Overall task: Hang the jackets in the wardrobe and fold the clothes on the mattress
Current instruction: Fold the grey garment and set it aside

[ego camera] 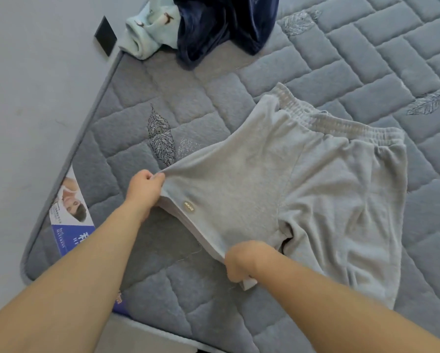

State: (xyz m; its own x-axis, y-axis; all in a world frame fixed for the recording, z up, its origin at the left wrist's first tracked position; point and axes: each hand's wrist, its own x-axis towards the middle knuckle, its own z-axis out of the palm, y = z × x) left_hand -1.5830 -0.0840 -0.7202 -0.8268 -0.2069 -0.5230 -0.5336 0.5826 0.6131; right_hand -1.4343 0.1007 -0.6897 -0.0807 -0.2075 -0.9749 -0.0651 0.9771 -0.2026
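Light grey shorts (303, 174) with an elastic waistband lie on the quilted grey-blue mattress (366, 59), one leg lifted off the surface. My left hand (143, 188) pinches the far corner of that leg's hem. My right hand (244, 261) grips the near corner of the same hem, fingers curled round the cloth. A small oval label sits on the lifted leg between my hands. The other leg hangs flat toward the mattress's near edge.
A dark navy velvety garment (226, 24) and a pale mint fleece garment (150, 31) lie heaped at the mattress's far corner. A printed label (71, 212) is stuck on the mattress's left corner. A small black object (105, 35) lies on the grey floor.
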